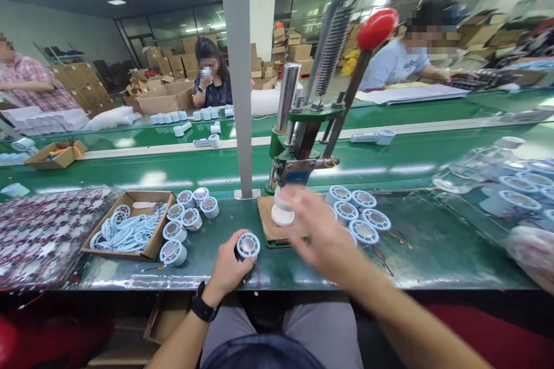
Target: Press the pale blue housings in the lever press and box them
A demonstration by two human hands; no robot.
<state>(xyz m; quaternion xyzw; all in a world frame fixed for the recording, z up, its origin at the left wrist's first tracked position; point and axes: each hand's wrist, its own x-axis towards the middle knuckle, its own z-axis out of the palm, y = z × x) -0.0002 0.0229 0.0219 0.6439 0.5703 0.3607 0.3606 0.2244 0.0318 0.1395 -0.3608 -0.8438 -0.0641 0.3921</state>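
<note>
- One round blue part (248,245) is sitting pinched in the left hand (225,265).
- Right hand (314,223) is blurring before the press (303,141); its grip cannot be discerned.

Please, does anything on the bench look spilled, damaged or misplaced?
Nothing clearly stands out. The blue rings lie jumbled, but inside their cardboard box; the unit in the left hand shows no visible damage.
</note>
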